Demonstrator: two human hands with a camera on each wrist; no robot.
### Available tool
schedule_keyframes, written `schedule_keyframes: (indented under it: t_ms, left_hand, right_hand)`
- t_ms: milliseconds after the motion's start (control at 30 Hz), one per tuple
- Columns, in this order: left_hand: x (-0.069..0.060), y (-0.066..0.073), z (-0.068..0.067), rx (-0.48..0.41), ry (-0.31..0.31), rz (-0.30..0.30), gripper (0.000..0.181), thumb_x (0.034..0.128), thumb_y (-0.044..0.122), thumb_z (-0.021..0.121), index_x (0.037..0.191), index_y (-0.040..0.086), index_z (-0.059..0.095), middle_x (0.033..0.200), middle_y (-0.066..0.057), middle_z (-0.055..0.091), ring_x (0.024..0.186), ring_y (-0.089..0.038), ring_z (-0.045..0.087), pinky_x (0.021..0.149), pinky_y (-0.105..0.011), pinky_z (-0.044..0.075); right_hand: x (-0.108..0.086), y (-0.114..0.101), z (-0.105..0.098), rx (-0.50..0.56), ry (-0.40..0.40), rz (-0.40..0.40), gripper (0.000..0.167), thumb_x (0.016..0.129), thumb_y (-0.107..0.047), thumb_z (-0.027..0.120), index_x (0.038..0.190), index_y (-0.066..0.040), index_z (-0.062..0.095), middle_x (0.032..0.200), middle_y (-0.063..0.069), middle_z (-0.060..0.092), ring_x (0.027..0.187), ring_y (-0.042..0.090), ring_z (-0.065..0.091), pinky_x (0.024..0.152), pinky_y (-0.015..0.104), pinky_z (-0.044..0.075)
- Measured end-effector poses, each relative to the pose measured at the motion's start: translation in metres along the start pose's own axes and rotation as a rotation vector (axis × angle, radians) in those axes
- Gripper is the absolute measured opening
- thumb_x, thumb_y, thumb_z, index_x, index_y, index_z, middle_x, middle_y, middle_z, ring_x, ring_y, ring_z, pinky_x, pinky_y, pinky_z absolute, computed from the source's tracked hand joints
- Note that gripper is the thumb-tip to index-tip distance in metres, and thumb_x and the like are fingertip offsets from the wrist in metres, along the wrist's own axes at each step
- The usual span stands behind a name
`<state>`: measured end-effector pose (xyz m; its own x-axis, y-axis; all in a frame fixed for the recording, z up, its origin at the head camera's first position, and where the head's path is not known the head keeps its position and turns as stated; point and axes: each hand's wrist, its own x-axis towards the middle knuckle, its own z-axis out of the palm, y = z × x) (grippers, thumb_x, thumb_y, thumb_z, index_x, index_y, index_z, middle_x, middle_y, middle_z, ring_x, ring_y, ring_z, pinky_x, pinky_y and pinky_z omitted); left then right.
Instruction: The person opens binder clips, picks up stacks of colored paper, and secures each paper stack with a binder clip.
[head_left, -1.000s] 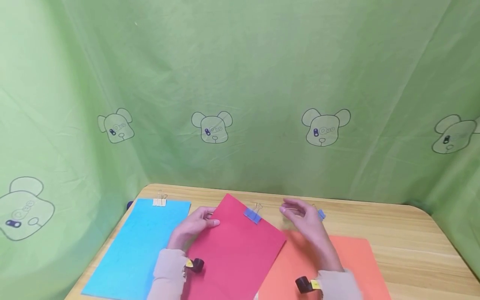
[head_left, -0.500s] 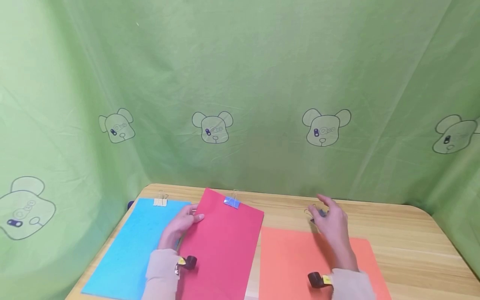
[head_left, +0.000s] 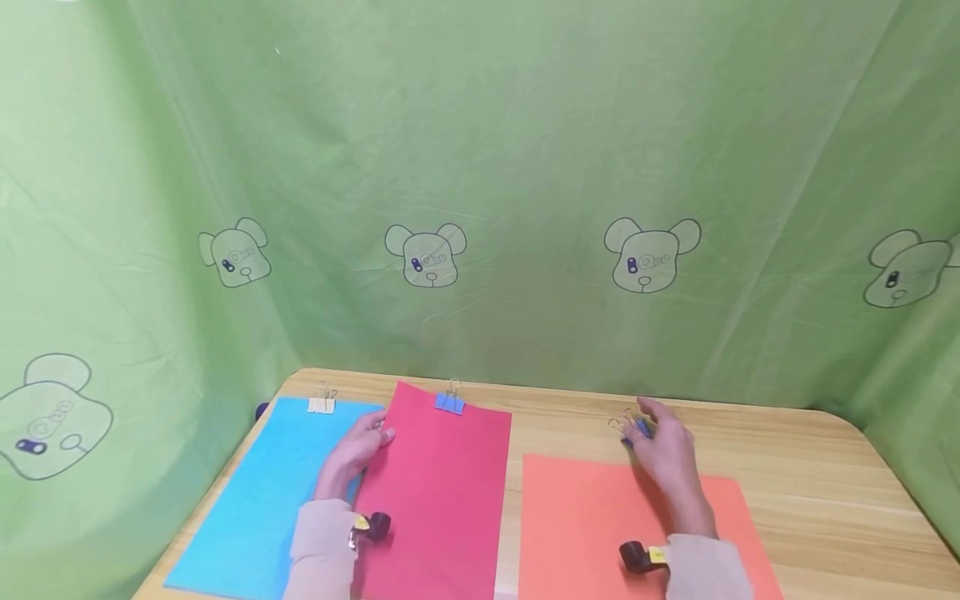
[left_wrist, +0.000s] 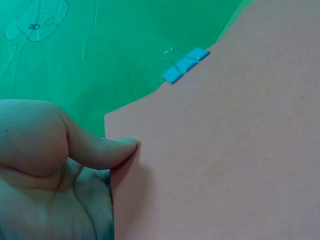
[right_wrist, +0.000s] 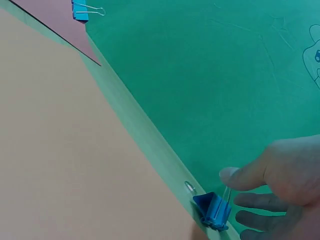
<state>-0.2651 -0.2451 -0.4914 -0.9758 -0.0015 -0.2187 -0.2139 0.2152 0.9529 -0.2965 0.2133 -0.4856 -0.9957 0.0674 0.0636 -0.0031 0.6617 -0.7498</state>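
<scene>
My left hand (head_left: 356, 450) pinches the left edge of the red paper (head_left: 438, 500), thumb on the front and the other fingers behind. A blue binder clip (head_left: 450, 404) sits on that paper's top edge, its wire handles sticking up; the left wrist view also shows this clip (left_wrist: 186, 65). At the right, my right hand (head_left: 667, 446) is at a loose blue binder clip (head_left: 637, 429) lying on the table. In the right wrist view, the thumb is close to a wire handle of this loose clip (right_wrist: 214, 211), and the other fingers extend beside it; firm contact cannot be told.
Blue paper (head_left: 262, 492) lies at the left with a white binder clip (head_left: 321, 406) on its top edge. Orange paper (head_left: 577, 517) lies under my right forearm. Behind the wooden table (head_left: 832, 492) hangs a green curtain (head_left: 525, 167) printed with bear heads.
My left hand has shifted the red paper leftward and turned it straighter. My right hand has moved right, from beside the red paper to the loose blue binder clip.
</scene>
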Motion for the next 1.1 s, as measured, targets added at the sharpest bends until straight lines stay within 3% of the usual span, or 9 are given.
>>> schedule_keyframes:
  t_ms: [100, 167, 233, 333, 500, 700, 900, 1100]
  left_hand:
    - [0.0, 0.002, 0.0, 0.052, 0.029, 0.017, 0.042, 0.1007, -0.004, 0.045, 0.141, -0.013, 0.048, 0.104, -0.019, 0.069, 0.087, -0.022, 0.067, 0.083, -0.039, 0.054]
    - [-0.001, 0.004, 0.0, 0.088, 0.055, 0.016, 0.045, 0.0974, -0.006, 0.044, 0.141, -0.012, 0.048, 0.089, -0.014, 0.068, 0.069, -0.016, 0.06, 0.068, -0.031, 0.05]
    - [-0.001, 0.007, 0.001, 0.114, 0.073, 0.01, 0.048, 0.0942, -0.007, 0.043, 0.142, -0.011, 0.048, 0.076, -0.007, 0.061, 0.055, -0.01, 0.047, 0.055, -0.025, 0.041]
    - [-0.003, 0.011, 0.001, 0.136, 0.084, -0.003, 0.051, 0.0919, -0.008, 0.041, 0.142, -0.012, 0.048, 0.068, -0.006, 0.055, 0.044, -0.006, 0.027, 0.046, -0.021, 0.025]
    - [-0.01, 0.022, 0.001, 0.235, 0.072, -0.001, 0.046, 0.0972, -0.003, 0.042, 0.141, -0.016, 0.047, 0.092, -0.017, 0.066, 0.045, -0.007, 0.031, 0.048, -0.022, 0.03]
    - [-0.019, 0.035, 0.001, 0.447, 0.07, 0.01, 0.039, 0.1017, 0.003, 0.044, 0.131, -0.02, 0.054, 0.085, -0.014, 0.06, 0.057, -0.011, 0.043, 0.056, -0.025, 0.039]
    - [-0.026, 0.043, 0.0, 0.525, 0.06, -0.001, 0.032, 0.1017, 0.005, 0.048, 0.118, -0.018, 0.063, 0.078, -0.012, 0.057, 0.065, -0.017, 0.048, 0.062, -0.03, 0.043]
    - [-0.029, 0.046, 0.0, 0.561, 0.033, -0.014, 0.03, 0.1002, 0.006, 0.054, 0.119, -0.014, 0.066, 0.093, -0.018, 0.064, 0.078, -0.024, 0.058, 0.066, -0.034, 0.05]
  right_hand:
    - [0.0, 0.003, 0.004, 0.002, 0.01, -0.005, 0.056, 0.099, -0.008, 0.066, 0.149, 0.005, 0.044, 0.144, 0.035, 0.047, 0.129, 0.054, 0.048, 0.107, 0.064, 0.039]
    - [0.0, 0.005, 0.005, 0.003, 0.009, -0.003, 0.055, 0.099, -0.007, 0.065, 0.148, 0.006, 0.044, 0.143, 0.035, 0.048, 0.127, 0.054, 0.049, 0.106, 0.063, 0.041]
    - [0.001, 0.007, 0.006, 0.002, 0.005, -0.002, 0.053, 0.099, -0.006, 0.064, 0.147, 0.007, 0.045, 0.142, 0.036, 0.048, 0.126, 0.054, 0.049, 0.106, 0.063, 0.041]
    - [0.0, 0.008, 0.007, -0.001, -0.002, -0.007, 0.051, 0.1, -0.006, 0.063, 0.146, 0.008, 0.046, 0.139, 0.036, 0.049, 0.126, 0.054, 0.049, 0.106, 0.063, 0.04]
    - [-0.001, 0.009, 0.007, -0.02, 0.003, -0.019, 0.048, 0.1, -0.006, 0.063, 0.143, 0.01, 0.049, 0.131, 0.036, 0.05, 0.121, 0.053, 0.05, 0.103, 0.064, 0.042]
    - [-0.002, 0.008, 0.006, -0.023, 0.011, -0.035, 0.042, 0.097, -0.006, 0.066, 0.136, 0.009, 0.057, 0.124, 0.034, 0.053, 0.114, 0.049, 0.053, 0.097, 0.063, 0.046]
    - [-0.003, 0.007, 0.005, 0.001, 0.003, -0.022, 0.035, 0.099, -0.005, 0.065, 0.132, 0.007, 0.062, 0.121, 0.031, 0.055, 0.11, 0.047, 0.056, 0.092, 0.06, 0.05]
    - [-0.001, 0.011, 0.003, 0.011, 0.027, -0.03, 0.031, 0.098, -0.009, 0.068, 0.125, 0.006, 0.066, 0.117, 0.03, 0.062, 0.107, 0.045, 0.061, 0.092, 0.059, 0.051]
